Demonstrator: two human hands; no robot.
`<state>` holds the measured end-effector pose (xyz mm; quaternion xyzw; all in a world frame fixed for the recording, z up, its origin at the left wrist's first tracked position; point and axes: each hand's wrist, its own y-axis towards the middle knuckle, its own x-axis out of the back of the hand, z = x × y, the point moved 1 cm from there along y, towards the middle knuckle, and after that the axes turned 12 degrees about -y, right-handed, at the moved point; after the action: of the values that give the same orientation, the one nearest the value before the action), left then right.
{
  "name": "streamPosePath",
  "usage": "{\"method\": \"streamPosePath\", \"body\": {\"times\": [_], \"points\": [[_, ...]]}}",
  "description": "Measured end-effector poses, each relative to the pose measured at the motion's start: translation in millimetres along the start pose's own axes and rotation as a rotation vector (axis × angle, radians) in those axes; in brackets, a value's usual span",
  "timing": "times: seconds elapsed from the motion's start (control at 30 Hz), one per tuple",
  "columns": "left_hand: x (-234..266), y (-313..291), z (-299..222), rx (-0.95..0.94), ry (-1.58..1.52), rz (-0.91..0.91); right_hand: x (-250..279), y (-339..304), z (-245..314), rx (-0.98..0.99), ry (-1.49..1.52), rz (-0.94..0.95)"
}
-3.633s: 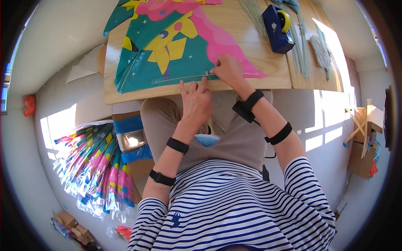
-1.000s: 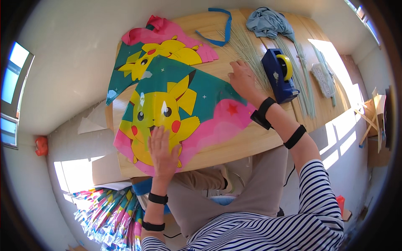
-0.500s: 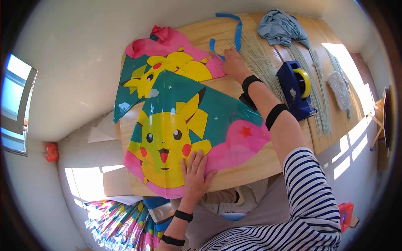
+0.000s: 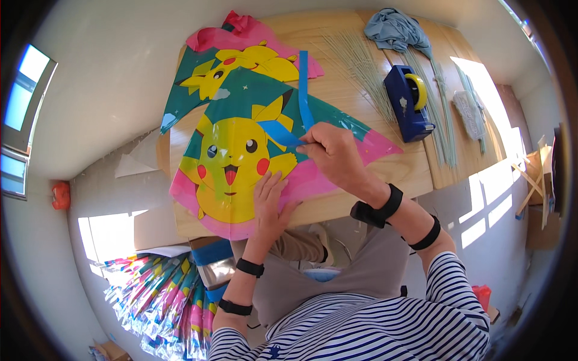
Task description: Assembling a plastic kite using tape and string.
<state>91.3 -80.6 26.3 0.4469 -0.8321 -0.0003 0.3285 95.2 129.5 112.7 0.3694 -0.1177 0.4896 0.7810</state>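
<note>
A glossy kite sail [image 4: 232, 141], printed with a yellow cartoon creature on green and pink, lies spread over the near part of the wooden table. My left hand [image 4: 271, 201] rests on its lower edge, fingers stretched out, holding nothing. Above the sail's right side, my right hand [image 4: 336, 157] pinches a blue ribbon [image 4: 303, 84] between thumb and fingers. One length of the ribbon runs away toward the far side; a shorter, folded end points left across the print. Partly beneath this sail lies a second, crumpled sail [image 4: 259, 60] of similar print.
Thin pale rods [image 4: 355, 66] lie fanned at the right, beside a dark blue tape dispenser [image 4: 397, 102] with yellow tape. Beyond are a grey-blue cloth [image 4: 397, 30] and a clear plastic packet [image 4: 468, 113]. Below the table's left corner, several wrapped colourful bundles [image 4: 165, 301] are piled.
My right hand has drawn back from the table's far side to above the sail, bringing the blue ribbon with it. The left hand stays flat on the sail's lower edge.
</note>
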Motion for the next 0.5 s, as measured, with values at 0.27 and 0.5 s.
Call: {"method": "streamPosePath", "body": {"times": [0.27,0.5], "points": [[31.5,-25.3,-101.9,0.315,-1.173,-0.408,11.6,-108.8,72.9,0.043,-0.012,0.096],[35.6,-60.1,-126.8,0.302,-1.205,-0.385,43.5,-143.7,110.1,-0.211,0.223,0.309]]}}
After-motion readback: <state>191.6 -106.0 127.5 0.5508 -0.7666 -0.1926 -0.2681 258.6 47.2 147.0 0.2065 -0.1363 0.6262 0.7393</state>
